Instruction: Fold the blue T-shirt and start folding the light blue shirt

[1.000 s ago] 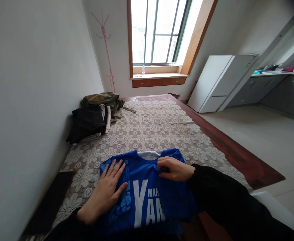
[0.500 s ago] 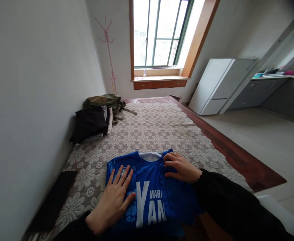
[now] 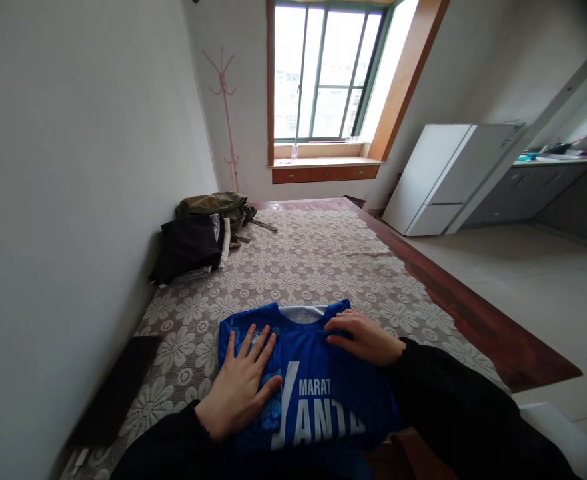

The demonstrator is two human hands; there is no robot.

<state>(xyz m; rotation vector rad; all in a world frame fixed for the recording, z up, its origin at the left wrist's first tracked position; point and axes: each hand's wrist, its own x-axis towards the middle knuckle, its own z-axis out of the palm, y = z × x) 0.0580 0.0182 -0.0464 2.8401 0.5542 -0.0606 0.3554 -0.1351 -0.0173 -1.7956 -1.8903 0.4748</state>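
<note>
left hand (image 3: 241, 383): open, fingers spread flat on the left side of the blue shirt (image 3: 306, 350), probably to keep it from sliding. right hand (image 3: 363, 337): fingers curled, closed on a pinch of fabric beside the collar (image 3: 302, 314). shirt lies on a lace cover (image 3: 318, 267); dark clothes (image 3: 191, 243) sit by the wall (image 3: 98, 167), presumably out of the way.

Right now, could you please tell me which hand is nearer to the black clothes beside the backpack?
Left. The left hand lies spread on the blue shirt, below and right of the black clothes in view; the right hand, at the shirt's right side, is farther right.
</note>
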